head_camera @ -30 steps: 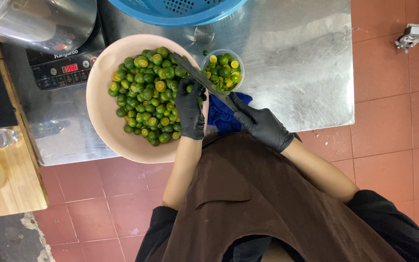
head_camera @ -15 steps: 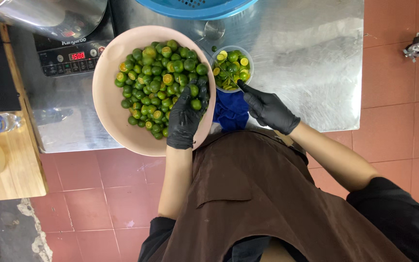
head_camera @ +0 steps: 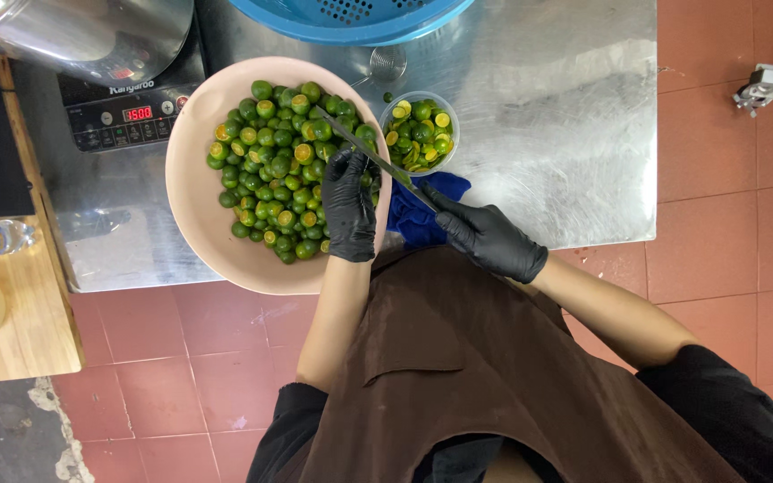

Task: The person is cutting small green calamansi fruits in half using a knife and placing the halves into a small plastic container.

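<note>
The step in hand looks like cutting small green citrus fruits one by one. The left hand (head_camera: 349,213), in a black glove, rests curled over the fruits (head_camera: 279,161) at the right side of the pink bowl (head_camera: 199,206); it seems to pinch one fruit, though the glove hides which. The right hand (head_camera: 489,237), also gloved, is closed around the handle of a knife (head_camera: 364,152), whose blade slants up and left across the bowl's edge, above the left hand's fingers. Just beside the bowl stands a clear plastic cup (head_camera: 419,134) holding halved fruits, and a blue cloth (head_camera: 418,210) lies under the right hand on the steel counter (head_camera: 547,116). As I judge it, the next move calls for a steady fruit, fingertips tucked clear of the blade, and a short slice.
</note>
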